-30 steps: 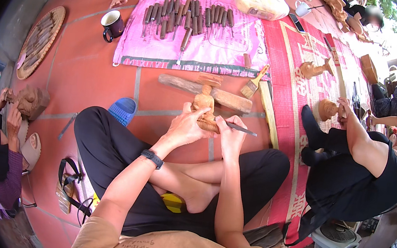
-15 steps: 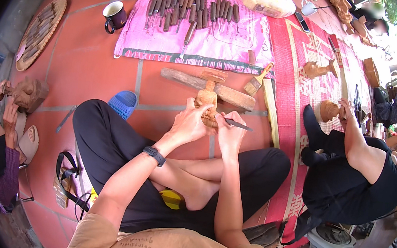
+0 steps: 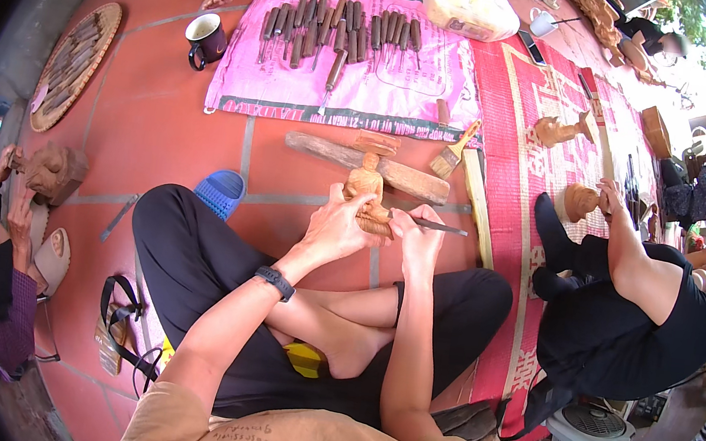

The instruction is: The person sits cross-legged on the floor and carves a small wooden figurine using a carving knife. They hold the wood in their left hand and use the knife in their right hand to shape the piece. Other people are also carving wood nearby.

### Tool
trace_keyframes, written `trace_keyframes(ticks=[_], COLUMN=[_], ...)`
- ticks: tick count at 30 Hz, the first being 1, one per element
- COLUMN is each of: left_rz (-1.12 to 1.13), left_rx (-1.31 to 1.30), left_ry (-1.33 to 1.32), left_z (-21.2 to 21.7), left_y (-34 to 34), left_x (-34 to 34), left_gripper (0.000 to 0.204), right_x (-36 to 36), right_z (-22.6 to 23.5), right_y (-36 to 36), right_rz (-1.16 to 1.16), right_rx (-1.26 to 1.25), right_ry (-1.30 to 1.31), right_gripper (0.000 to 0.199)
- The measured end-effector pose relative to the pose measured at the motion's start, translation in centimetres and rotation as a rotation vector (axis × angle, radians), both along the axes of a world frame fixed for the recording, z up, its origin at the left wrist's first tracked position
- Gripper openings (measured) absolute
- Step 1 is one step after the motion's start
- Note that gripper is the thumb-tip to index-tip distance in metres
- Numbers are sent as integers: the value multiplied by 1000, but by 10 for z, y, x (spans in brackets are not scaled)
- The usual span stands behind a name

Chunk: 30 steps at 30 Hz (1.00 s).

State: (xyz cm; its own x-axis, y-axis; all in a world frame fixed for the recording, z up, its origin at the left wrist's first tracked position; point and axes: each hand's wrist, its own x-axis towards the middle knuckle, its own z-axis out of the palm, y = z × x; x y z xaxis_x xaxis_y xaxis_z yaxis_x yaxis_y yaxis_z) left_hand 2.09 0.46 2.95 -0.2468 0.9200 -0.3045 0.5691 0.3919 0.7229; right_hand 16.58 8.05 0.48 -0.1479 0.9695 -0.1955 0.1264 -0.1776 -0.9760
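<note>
My left hand (image 3: 337, 226) is closed around a small carved wooden figure (image 3: 365, 184), its thumb across the lower body. The figure stands nearly upright, with a squared block of wood (image 3: 377, 143) just beyond its head. My right hand (image 3: 417, 244) grips a slim dark carving knife (image 3: 446, 228), which points out to the right past the fingers. The right fingertips are close against the figure's lower right side. What the tool's other end touches is hidden by the fingers. Beyond the hands, a weathered wooden beam (image 3: 417, 181) lies across the tiles.
Many wood-handled chisels (image 3: 336, 66) lie on a pink sheet (image 3: 247, 78) ahead. A brush (image 3: 454, 150), a pale wood strip (image 3: 478, 204) and a mug (image 3: 206, 41) are nearby. A person (image 3: 630, 313) sits on the red mat at right; another person's hands (image 3: 22, 205) hold a carving at left.
The carving knife now lies flatter, and more of it shows to the right of my right hand. My left hand keeps its hold on the figure. The whole view has shifted slightly.
</note>
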Motion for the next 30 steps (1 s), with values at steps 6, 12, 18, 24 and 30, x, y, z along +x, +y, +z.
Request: trace_keyframes(ticks=[6, 12, 18, 24, 30], left_rz=[3, 18, 17, 54, 62], left_rx=[4, 14, 102, 62, 54], left_ry=[17, 39, 55, 10, -3], left_z=[1, -9, -2, -8, -16], left_y=[-2, -1, 1, -8, -5], left_x=[3, 4, 8, 2, 4], left_gripper=[86, 83, 80, 79, 80], right_x=[2, -21, 11, -20, -28], right_z=[-6, 25, -14, -1, 22], right_y=[8, -9, 25, 5, 8], right_rz=[126, 90, 95, 169, 215], right_rx=[5, 277, -119, 265, 289], right_ry=[-188, -490, -124, -473, -725], right_gripper=[21, 21, 20, 21, 16])
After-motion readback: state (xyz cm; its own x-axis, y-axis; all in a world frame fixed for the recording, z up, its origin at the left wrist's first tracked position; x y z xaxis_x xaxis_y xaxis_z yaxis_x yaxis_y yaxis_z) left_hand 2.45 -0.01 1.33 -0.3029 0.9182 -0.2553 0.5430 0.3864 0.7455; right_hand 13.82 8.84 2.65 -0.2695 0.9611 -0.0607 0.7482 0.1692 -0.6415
